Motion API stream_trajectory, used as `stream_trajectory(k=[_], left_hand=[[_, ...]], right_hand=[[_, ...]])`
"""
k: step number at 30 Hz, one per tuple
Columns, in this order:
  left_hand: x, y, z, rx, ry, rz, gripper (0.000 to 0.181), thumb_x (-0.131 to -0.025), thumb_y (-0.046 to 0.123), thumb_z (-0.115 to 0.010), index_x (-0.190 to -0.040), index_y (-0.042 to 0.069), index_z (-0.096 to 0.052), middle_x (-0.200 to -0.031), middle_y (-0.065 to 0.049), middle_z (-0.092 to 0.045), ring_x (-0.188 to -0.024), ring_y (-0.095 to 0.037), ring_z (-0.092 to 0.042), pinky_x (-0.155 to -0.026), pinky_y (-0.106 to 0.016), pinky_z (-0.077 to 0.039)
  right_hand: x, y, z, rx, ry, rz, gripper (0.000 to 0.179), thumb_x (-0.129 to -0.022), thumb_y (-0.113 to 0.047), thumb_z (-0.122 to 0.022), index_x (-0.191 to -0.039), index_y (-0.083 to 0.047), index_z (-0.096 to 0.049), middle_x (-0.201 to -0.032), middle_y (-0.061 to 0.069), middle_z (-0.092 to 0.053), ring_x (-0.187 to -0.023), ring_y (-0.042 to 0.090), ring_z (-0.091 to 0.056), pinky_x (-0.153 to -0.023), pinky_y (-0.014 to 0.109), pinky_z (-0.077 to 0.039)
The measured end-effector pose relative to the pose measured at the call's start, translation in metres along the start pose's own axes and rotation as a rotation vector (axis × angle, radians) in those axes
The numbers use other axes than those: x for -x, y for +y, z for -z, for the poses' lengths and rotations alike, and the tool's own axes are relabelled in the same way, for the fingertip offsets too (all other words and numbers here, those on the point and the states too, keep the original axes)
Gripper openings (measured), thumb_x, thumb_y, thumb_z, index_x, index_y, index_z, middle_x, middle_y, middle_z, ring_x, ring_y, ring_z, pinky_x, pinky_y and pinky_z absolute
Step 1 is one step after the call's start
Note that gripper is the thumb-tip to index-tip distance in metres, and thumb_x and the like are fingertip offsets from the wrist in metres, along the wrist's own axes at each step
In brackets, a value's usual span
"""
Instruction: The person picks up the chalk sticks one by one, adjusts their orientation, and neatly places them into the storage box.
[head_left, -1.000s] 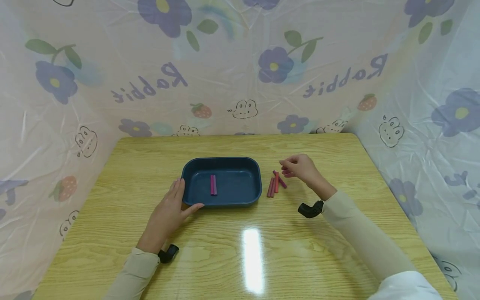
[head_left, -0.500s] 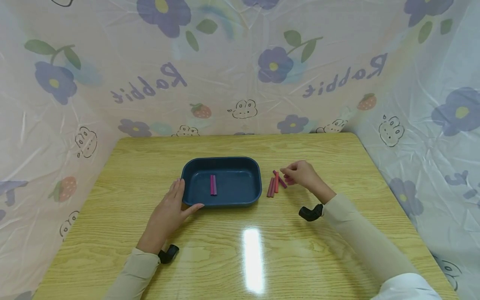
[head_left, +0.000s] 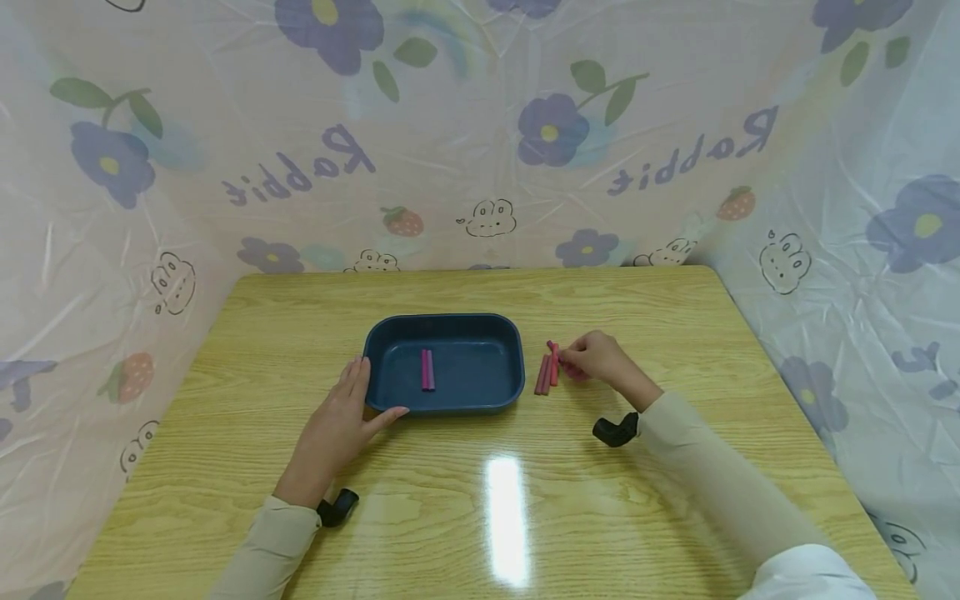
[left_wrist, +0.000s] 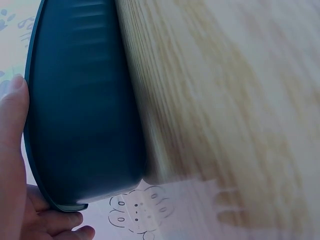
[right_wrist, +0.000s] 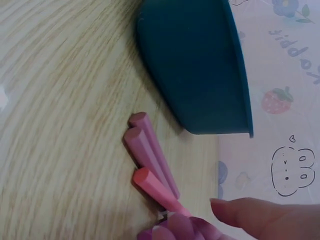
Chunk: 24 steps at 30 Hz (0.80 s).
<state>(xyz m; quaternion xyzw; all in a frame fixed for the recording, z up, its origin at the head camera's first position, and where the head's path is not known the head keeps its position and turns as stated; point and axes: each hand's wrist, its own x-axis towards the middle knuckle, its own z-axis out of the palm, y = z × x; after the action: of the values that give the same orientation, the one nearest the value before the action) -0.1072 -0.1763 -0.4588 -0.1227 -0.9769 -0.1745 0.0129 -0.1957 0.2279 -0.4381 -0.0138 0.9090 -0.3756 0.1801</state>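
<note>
My left hand (head_left: pixel 339 425) holds the left end of a dark blue rectangular tray (head_left: pixel 480 406), thumb along the near rim and fingers at the side. In the left wrist view its fingers (left_wrist: pixel 55 222) curl under the tray's rim. Two sticks, magenta and lilac (head_left: pixel 427 370), lie side by side inside. Right of the tray, my right hand (head_left: pixel 596 357) pinches a purple stick (head_left: pixel 551 343), mostly hidden by the fingers. Just beside the fingertips lies a coral-red stick (right_wrist: pixel 155 187). Next to it are two dusty-pink sticks (right_wrist: pixel 147 150), close together.
The wood-grain table (head_left: pixel 420 517) carries everything, with a bright light reflection (head_left: pixel 507 521) near its front. A patterned cloth (head_left: pixel 450 150) hangs behind and at both sides. A black wrist device (head_left: pixel 617 430) sits under the right sleeve, another (head_left: pixel 339 507) under the left.
My right hand has come down and slightly left from above the loose sticks, and its fingers now cover the lower part of the purple stick. The left hand and tray stay put.
</note>
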Motion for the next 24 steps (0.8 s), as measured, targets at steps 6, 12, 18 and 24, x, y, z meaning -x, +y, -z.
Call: stream_trajectory(k=[6, 12, 18, 24], left_hand=[[0.000, 0.000, 0.001, 0.003, -0.003, 0.001, 0.103, -0.082, 0.067, -0.052, -0.149, 0.001, -0.010, -0.152, -0.019, -0.012, -0.139, -0.032, -0.014, -0.103, -0.052, -0.029], [0.001, 0.001, 0.001, 0.005, -0.005, 0.005, 0.103, -0.082, 0.066, -0.052, -0.149, 0.001, -0.010, -0.152, -0.019, -0.012, -0.139, -0.032, -0.014, -0.103, -0.053, -0.029], [0.000, 0.001, 0.001, 0.007, -0.011, 0.005, 0.102, -0.082, 0.066, -0.052, -0.149, 0.001, -0.009, -0.153, -0.018, -0.011, -0.139, -0.032, -0.013, -0.104, -0.052, -0.028], [0.000, 0.001, 0.000, 0.006, -0.009, 0.004, 0.103, -0.082, 0.066, -0.051, -0.149, 0.001, -0.009, -0.153, -0.019, -0.011, -0.139, -0.033, -0.014, -0.104, -0.053, -0.028]], right_hand=[[-0.001, 0.001, -0.003, 0.067, -0.011, 0.002, 0.036, -0.094, -0.025, -0.057, -0.075, 0.002, -0.070, -0.069, 0.010, -0.066, -0.061, 0.018, -0.058, -0.057, 0.029, -0.050], [-0.003, -0.001, -0.007, 0.039, -0.022, -0.030, 0.034, -0.093, -0.025, -0.058, -0.077, 0.002, -0.070, -0.070, 0.011, -0.067, -0.065, 0.021, -0.064, -0.060, 0.033, -0.054], [-0.005, -0.001, -0.009, 0.080, -0.019, -0.026, 0.035, -0.092, -0.027, -0.059, -0.074, 0.001, -0.071, -0.068, 0.011, -0.067, -0.063, 0.023, -0.065, -0.059, 0.033, -0.054], [-0.007, -0.005, -0.011, 0.144, -0.015, -0.014, 0.039, -0.093, -0.028, -0.059, -0.069, 0.000, -0.070, -0.064, 0.011, -0.065, -0.057, 0.021, -0.062, -0.053, 0.028, -0.050]])
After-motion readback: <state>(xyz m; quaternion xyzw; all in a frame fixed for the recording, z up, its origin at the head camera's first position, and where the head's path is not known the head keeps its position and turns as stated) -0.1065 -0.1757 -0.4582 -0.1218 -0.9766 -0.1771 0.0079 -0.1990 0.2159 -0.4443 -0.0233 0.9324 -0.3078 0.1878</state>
